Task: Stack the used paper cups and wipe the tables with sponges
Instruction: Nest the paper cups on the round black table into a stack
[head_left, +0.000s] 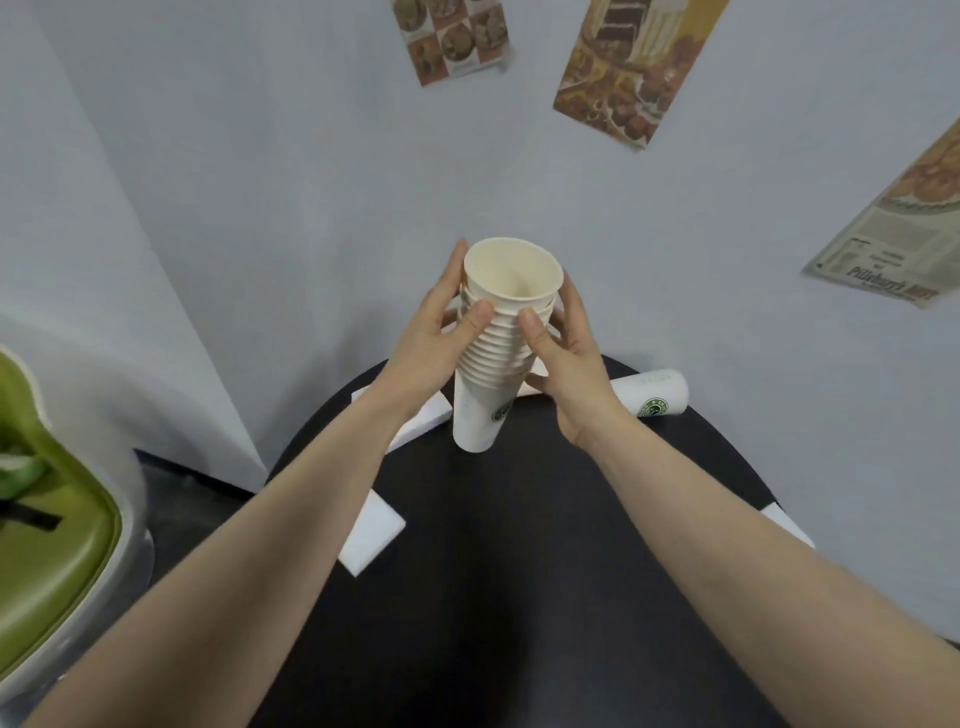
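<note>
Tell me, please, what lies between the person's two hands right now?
In the head view, the stack of paper cups stands upright between the left hand and the right hand, both gripping its ribbed rims above the black table.

Left hand (434, 332): reaching forward from the 7 o'clock corner on a bare forearm, fingers curling round the stack of paper cups (491, 358), thumb pressing its near side. Right hand (569, 358): coming in from 4 o'clock, bare forearm, gripping the stack's opposite side, thumb pointing toward 11 o'clock.
</note>
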